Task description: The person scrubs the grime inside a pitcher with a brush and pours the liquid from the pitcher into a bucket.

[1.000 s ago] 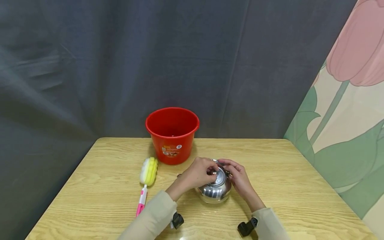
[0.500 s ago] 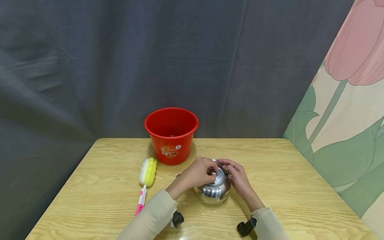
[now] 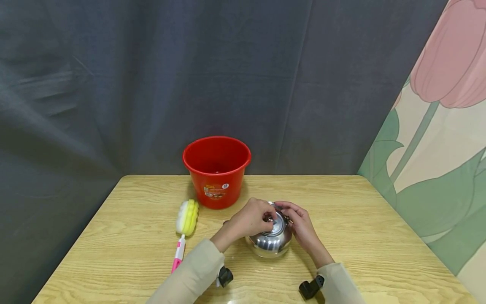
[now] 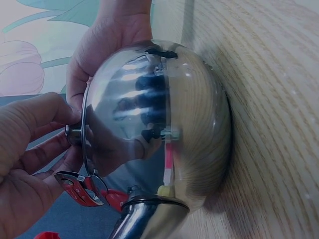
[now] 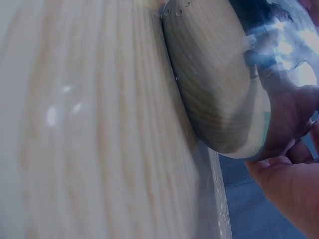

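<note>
A shiny stainless steel kettle [image 3: 269, 245] stands upright on the wooden table. My left hand [image 3: 248, 217] reaches over its top, thumb and fingers pinching the small lid knob [image 4: 74, 134]. The lid [image 3: 279, 226] sits on the kettle. From the right, my right hand [image 3: 300, 221] holds the kettle's far side near the rim, its fingers partly hidden behind the body. In the left wrist view the spout [image 4: 154, 219] points toward the lower edge. The right wrist view shows the kettle's rounded lower body [image 5: 214, 74] close to the tabletop.
A red bucket [image 3: 218, 194] stands behind and left of the kettle, near the table's back edge. Left of my left arm lies a yellow and white sponge brush [image 3: 187, 217] with a pink and white handle. A dark curtain [image 3: 243, 84] hangs behind the table [image 3: 341, 219].
</note>
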`<action>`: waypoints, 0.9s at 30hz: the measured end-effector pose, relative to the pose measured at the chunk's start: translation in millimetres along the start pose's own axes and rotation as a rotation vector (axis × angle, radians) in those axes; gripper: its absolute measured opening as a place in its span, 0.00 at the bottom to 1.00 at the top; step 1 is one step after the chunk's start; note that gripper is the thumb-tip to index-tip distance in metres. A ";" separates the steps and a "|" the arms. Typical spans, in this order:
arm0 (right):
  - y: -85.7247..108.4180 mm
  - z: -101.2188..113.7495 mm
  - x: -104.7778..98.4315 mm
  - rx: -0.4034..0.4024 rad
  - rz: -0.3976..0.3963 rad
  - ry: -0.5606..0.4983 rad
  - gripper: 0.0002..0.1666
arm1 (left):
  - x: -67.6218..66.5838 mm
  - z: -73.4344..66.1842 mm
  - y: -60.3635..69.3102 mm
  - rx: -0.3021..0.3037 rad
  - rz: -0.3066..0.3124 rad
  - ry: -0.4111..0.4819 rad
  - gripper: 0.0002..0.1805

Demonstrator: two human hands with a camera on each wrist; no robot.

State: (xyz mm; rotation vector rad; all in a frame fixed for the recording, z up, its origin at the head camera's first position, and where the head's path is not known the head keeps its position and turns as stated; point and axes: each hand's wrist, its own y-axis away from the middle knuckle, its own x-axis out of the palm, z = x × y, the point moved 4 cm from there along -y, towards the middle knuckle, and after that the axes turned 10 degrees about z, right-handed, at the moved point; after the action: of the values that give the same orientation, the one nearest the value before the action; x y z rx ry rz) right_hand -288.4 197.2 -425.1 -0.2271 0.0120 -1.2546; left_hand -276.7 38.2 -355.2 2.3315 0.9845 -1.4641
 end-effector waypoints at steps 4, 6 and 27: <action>-0.2 -0.7 -0.1 -0.007 0.005 0.005 0.20 | -0.6 -0.4 0.7 0.008 -0.008 -0.011 0.04; -0.4 -1.2 -0.2 -0.008 0.006 0.009 0.19 | -1.0 -0.7 1.2 0.009 -0.012 -0.011 0.04; 0.3 -2.3 -0.8 0.005 -0.018 0.034 0.19 | -10.3 -2.8 6.1 -0.050 -0.013 0.014 0.03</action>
State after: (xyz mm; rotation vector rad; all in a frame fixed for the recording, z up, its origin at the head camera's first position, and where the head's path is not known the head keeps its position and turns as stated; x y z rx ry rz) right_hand -288.6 197.7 -427.5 -0.2016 0.0361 -1.2766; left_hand -273.7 30.6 -346.0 2.3077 1.0289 -1.4137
